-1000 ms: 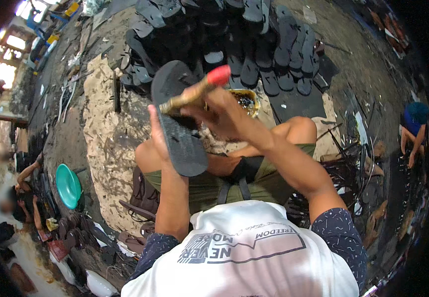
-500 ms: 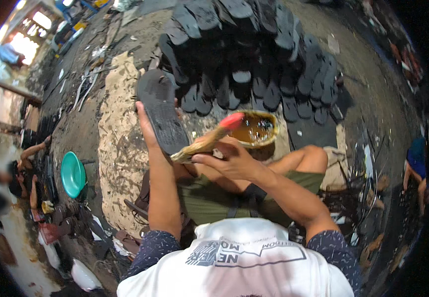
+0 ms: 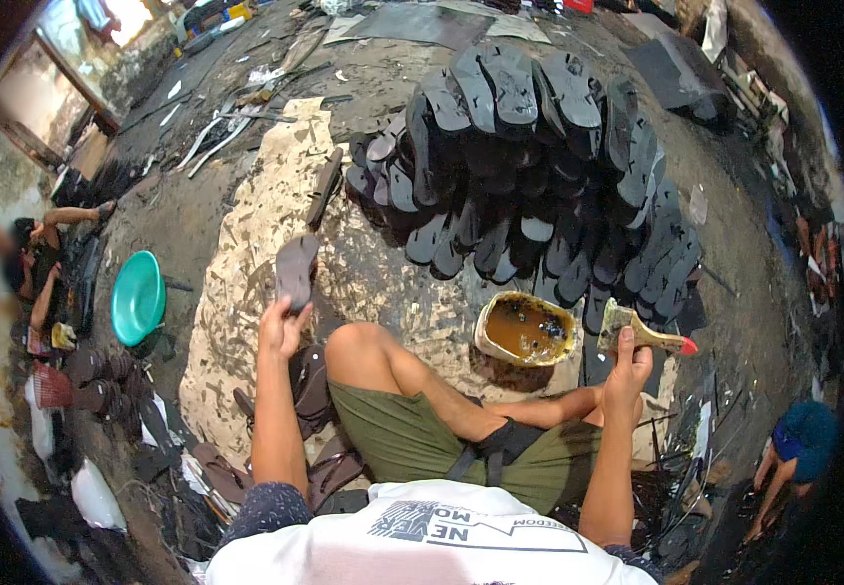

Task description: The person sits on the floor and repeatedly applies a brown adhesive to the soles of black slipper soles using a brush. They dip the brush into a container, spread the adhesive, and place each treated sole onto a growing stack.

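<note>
My left hand [image 3: 282, 330] grips one end of a dark brown sandal sole [image 3: 295, 267], holding it upright out over the stained sheet. Away to the right, my right hand [image 3: 625, 372] is closed around a paintbrush [image 3: 644, 334] with a wooden handle and a red tip. Its pale, stained bristle end is toward the left, near a tub [image 3: 531, 362] of brown liquid with dark bits floating in it. Beyond the tub, many dark sandal soles [image 3: 515, 88] are stacked in a curved heap. Brown strapped sandals [image 3: 313, 390] lie beside my left forearm.
A stained tan sheet [image 3: 237, 244] covers the floor in front of me. On the left stand a green basin [image 3: 138, 298] and a person [image 3: 40, 258] near the wall. Another person [image 3: 800, 444] bends down at the far right. Scraps and strips litter the floor.
My hands have moved apart: the brush has left the sole and gone right past the tub, while the left hand has lowered the sole over the sheet. The view has shifted too.
</note>
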Motion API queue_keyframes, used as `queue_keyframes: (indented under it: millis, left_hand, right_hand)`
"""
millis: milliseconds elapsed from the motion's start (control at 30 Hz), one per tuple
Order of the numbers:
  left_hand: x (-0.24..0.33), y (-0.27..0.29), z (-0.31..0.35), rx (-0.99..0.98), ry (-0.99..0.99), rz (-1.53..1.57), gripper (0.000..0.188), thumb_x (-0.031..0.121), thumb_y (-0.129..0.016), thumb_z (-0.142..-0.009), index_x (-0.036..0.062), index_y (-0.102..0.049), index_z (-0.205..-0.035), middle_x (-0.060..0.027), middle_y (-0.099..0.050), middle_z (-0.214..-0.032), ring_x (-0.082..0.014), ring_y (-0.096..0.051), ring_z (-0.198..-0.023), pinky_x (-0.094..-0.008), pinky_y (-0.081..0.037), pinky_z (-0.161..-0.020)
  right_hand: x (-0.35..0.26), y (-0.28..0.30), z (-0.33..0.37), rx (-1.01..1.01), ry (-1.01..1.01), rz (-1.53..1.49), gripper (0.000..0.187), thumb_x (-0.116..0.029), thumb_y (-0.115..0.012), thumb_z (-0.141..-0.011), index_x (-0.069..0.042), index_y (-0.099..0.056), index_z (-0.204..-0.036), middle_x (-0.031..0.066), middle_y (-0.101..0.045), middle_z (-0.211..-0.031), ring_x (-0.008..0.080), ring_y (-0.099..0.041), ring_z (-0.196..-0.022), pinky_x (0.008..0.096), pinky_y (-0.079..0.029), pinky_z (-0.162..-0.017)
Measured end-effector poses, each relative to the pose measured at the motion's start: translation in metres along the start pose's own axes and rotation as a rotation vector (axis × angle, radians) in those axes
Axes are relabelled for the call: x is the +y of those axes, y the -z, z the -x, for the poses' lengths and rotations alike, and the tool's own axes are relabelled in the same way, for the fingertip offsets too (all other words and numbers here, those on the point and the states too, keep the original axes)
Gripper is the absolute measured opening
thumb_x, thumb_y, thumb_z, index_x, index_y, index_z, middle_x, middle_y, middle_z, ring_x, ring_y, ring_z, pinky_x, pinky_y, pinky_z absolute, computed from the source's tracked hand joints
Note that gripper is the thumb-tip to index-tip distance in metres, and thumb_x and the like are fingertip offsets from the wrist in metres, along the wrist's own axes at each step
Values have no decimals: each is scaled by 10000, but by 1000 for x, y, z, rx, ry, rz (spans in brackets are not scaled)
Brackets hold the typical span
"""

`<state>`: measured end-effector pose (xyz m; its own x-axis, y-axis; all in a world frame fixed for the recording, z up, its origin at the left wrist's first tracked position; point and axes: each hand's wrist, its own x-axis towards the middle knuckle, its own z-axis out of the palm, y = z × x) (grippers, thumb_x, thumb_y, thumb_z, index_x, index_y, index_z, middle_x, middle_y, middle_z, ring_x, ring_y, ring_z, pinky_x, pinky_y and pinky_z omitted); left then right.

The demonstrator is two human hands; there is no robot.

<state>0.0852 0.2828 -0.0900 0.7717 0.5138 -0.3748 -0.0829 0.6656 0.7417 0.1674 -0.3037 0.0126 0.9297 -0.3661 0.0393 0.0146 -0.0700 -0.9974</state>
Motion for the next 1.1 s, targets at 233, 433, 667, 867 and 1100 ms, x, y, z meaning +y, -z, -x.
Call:
queue_keyframes:
  millis: [233,433,667,867,1100]
  left_hand:
    - [8,-115,-139,21,-69,-254,645,277,-671,-989,-11,-395,-1496,-163,-529,-1430,-301,-594,-1212,-459,-554,-990]
    - [8,-68,-43,-24,-346,-869,633,380,-696,-964,-10,-526,-1433,-158,-649,-1311,-207,-626,-1167,-344,-518,-931]
    - [-29,55,156,-62,-131,-1936,865,514,-770,-810,22,-493,-1464,-201,-492,-1509,-403,-507,-1340,-502,-396,-1106]
    - [-61,57,168,12,-560,-2148,824,313,-833,-762,83,-486,-1473,-181,-345,-1595,-400,-379,-1419,-564,-261,-1162]
    - [32,16,175,405,-579,-1328,469,405,-719,-962,6,-575,-1164,-49,-583,-937,-173,-540,-894,-309,-457,-835]
  right_hand:
    - [-46,-46,0,-65,125,-31,326,-362,-716,-974,-51,-642,-912,-37,-581,-865,69,-462,-783,251,-377,-700]
    - [-34,24,-10,115,-20,48,384,-394,-775,-921,-58,-647,-1052,7,-647,-960,90,-548,-797,225,-425,-667]
    - [-6,16,-28,77,-2,102,522,-434,-578,-1044,41,-613,-1255,86,-665,-1129,196,-628,-1008,382,-484,-915]
    - [19,-50,-27,-327,-41,60,437,-381,-654,-1015,18,-690,-1190,54,-692,-1132,112,-602,-1008,281,-479,-899]
    - [65,-72,-29,-528,426,973,435,-467,-713,-895,-43,-744,-987,144,-719,-940,361,-632,-946,481,-452,-831]
